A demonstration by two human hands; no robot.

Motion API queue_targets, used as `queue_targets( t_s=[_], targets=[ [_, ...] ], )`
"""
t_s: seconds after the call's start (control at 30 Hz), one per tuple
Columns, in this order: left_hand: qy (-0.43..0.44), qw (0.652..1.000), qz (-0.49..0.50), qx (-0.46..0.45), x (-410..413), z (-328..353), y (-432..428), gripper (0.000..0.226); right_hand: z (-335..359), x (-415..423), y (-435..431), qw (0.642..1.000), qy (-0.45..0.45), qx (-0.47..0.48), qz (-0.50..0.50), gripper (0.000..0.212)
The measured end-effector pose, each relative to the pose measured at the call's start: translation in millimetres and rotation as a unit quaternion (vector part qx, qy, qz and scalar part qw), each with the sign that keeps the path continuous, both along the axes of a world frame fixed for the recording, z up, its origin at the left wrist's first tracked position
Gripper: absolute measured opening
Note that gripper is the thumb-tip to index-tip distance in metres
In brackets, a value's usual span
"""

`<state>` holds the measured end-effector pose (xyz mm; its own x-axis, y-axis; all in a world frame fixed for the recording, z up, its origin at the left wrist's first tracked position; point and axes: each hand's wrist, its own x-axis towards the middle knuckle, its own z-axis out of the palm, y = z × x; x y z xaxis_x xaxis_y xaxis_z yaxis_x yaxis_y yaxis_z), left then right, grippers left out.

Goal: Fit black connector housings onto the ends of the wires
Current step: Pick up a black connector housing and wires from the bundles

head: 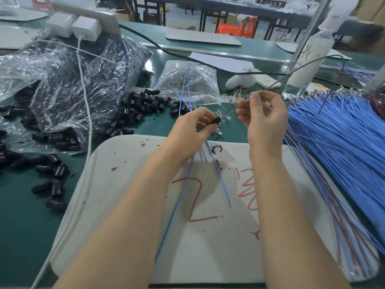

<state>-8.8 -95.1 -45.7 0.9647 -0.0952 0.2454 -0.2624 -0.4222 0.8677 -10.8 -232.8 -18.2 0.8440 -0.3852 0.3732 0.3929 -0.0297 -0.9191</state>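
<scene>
I log a black connector housing (pixel 216 121): small, dark, stubby and glossy. The left hand (pixel 193 130) pinches it between thumb and curled fingers, over the far edge of the white board (pixel 125 184).

Brown wire (pixel 291 74): thin, pinched in the right hand (pixel 264 119), its end running to just beside the housing.

Blue wires (pixel 221 184): trailing near from the left hand across the board.

Loose housings (pixel 141 105): heaped far left.
</scene>
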Motion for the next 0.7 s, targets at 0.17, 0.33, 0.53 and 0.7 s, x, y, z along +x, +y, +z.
queue_targets(
  t_s=[0.17, 0.33, 0.53, 0.7],
  targets=[
    [-0.021, 0.999, -0.002, 0.035, -0.8, 0.1, 0.5, 0.009, -3.9, 2.6, 1.8, 0.996, 0.007, -0.087, -0.007, 0.016],
    [-0.024, 0.999, -0.008, 0.045, -1.0, -1.1, -0.8, 0.009, -5.4, 2.9, 1.9, 0.992, 0.008, -0.126, -0.027, 0.016],
    [-0.028, 0.999, -0.005, 0.041, -0.4, -3.2, -0.6, 0.008, -7.1, 3.6, 2.6, 0.983, 0.012, -0.18, -0.036, 0.009],
    [-0.062, 0.998, 0.009, 0.017, -2.0, 1.6, -1.9, 0.008, -10.0, 3.5, 7.1, 0.965, 0.065, -0.255, 0.008, 0.007]
  ],
)
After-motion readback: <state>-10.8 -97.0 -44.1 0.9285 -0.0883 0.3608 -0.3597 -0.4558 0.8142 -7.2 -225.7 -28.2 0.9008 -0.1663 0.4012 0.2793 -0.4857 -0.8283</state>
